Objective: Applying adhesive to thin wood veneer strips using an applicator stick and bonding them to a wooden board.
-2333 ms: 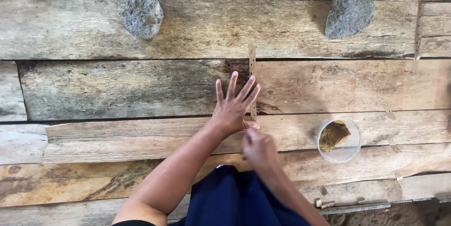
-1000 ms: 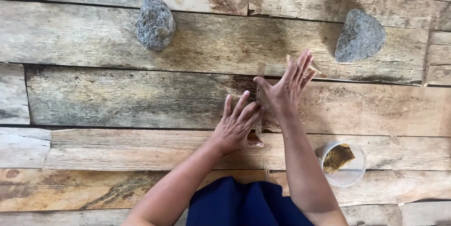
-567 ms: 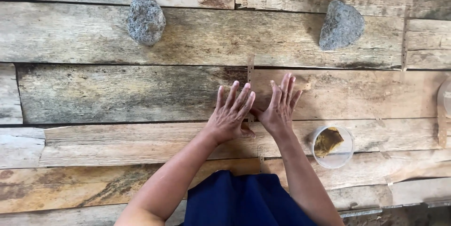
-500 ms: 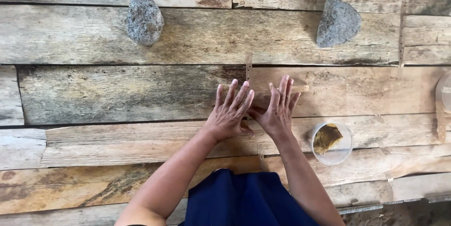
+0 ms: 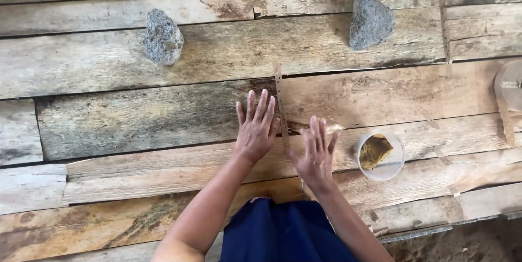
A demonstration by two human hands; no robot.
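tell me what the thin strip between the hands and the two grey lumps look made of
Thin tan strip: seemingly dried plant fibre or cane, matte, evenly notched; uncertain. Two grey lumps: rough speckled stone, like granite.

1. I am seeing a thin strip (image 5: 281,107) lying on the plank surface (image 5: 136,120), between my left hand (image 5: 255,128) and right hand (image 5: 314,153).
2. A small cup (image 5: 380,156) is sitting just right of the right hand.
3. Two stones (image 5: 162,37) (image 5: 371,21) are resting farther back, well apart.

The person's arms are bare to above the elbow, with no sleeves showing. The left hand (image 5: 256,129) and right hand (image 5: 315,155) wear no gloves, rings or watch. Dark navy-blue cloth (image 5: 283,235) covers the lap.
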